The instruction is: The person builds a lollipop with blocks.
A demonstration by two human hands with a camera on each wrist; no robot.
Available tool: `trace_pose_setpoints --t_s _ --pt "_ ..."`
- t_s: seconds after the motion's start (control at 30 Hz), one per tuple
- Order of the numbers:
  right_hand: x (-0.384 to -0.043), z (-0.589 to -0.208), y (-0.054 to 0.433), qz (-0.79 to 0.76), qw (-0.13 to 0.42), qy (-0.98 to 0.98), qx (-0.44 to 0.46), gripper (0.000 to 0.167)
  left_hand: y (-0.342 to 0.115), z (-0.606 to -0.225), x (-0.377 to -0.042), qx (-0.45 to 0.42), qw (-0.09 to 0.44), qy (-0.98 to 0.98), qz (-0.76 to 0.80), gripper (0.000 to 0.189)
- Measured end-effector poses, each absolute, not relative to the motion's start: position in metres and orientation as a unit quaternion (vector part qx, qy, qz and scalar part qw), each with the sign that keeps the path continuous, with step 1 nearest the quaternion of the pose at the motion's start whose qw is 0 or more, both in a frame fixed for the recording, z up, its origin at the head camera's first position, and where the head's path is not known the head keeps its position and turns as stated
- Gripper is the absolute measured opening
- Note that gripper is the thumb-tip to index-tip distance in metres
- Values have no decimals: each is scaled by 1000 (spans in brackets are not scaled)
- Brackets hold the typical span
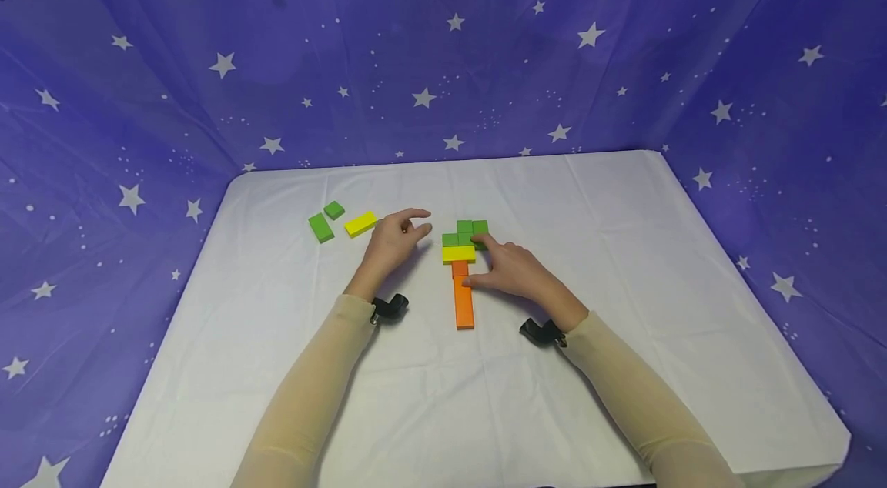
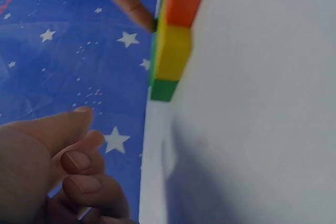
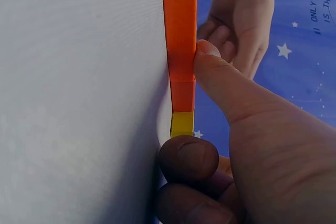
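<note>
On the white table, a flat arrangement of blocks runs in a column: a long orange block (image 1: pixel 464 309), a short orange block (image 1: pixel 460 269), a yellow block (image 1: pixel 453 254) lying crosswise, and several green blocks (image 1: pixel 464 227) at the far end. My right hand (image 1: pixel 516 270) is spread over its right side. Its thumb (image 3: pixel 215 69) touches the long orange block, while the index finger reaches the green ones. Left of the column, my left hand (image 1: pixel 393 243) hovers with loosely bent fingers and holds nothing. In the left wrist view its fingertips (image 2: pixel 79 158) are apart from the blocks.
Beyond the left hand lie a loose yellow block (image 1: pixel 360 224), a green rectangular block (image 1: pixel 321 228) and a small green block (image 1: pixel 334 209). A purple starred cloth (image 1: pixel 443 49) stands behind the white-covered table (image 1: pixel 624 396).
</note>
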State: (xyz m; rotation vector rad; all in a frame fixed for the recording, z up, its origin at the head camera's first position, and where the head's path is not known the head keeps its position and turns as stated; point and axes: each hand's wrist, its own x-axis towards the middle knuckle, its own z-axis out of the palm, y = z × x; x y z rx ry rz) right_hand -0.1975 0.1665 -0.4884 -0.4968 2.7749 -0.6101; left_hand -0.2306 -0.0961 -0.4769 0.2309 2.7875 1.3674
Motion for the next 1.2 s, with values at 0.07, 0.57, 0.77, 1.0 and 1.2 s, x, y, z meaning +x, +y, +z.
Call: trace_pose_setpoints --t_s 0.07,0.57,0.77,1.0,1.2 --pt "-196 -488 166 -211 125 955 -170 100 -101 -475 -232 71 -6 888 454 37" --pt "-196 -487 166 -206 128 956 -166 101 -129 -467 -240 32 -72 866 493 34" --pt "-197 -488 166 -207 129 955 -168 101 -138 -472 -242 4 -95 858 504 36" --pt "-197 -488 166 -209 128 954 -171 101 -145 -477 -244 -30 -133 846 516 40" --pt "-197 -488 166 -211 129 953 -174 100 -152 -485 -248 -63 -134 845 514 44"
